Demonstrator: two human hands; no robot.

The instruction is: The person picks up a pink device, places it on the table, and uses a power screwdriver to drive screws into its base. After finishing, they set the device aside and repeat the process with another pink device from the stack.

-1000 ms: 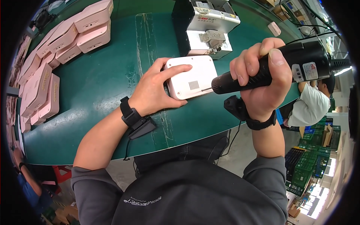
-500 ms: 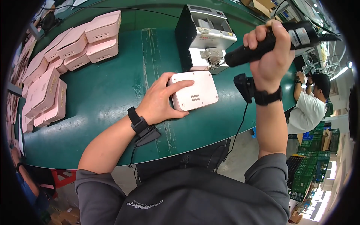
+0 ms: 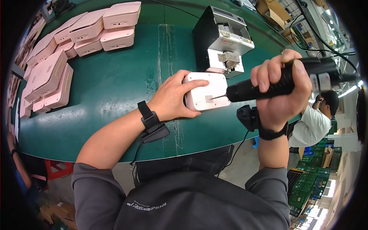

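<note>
A pinkish-white plastic box [image 3: 217, 83] with rounded corners, a small slotted vent and corner holes lies on the green table. My left hand [image 3: 170, 96] grips its left side, forefinger across the top face and thumb along the near edge. In my right hand [image 3: 285, 94] is a black corded electric screwdriver [image 3: 247, 89], fingers wrapped round its body. Its thin bit points left over the box, with the tip near the vent. Whether the tip touches the surface I cannot tell. Behind the box stands a black and silver screw feeder [image 3: 214, 42].
Similar pinkish-white boxes [image 3: 90, 28] are stacked at the left and far left of the green table [image 3: 115, 84]. A cable hangs at the upper right, near an open cardboard box [image 3: 274, 11]. To the right another person [image 3: 312, 122] works; green crates [image 3: 306, 188] stand behind.
My right hand has brought the screwdriver from the screw feeder's front down and nearer, over the box. My left hand keeps its hold on the box. The whole view has shifted slightly.
</note>
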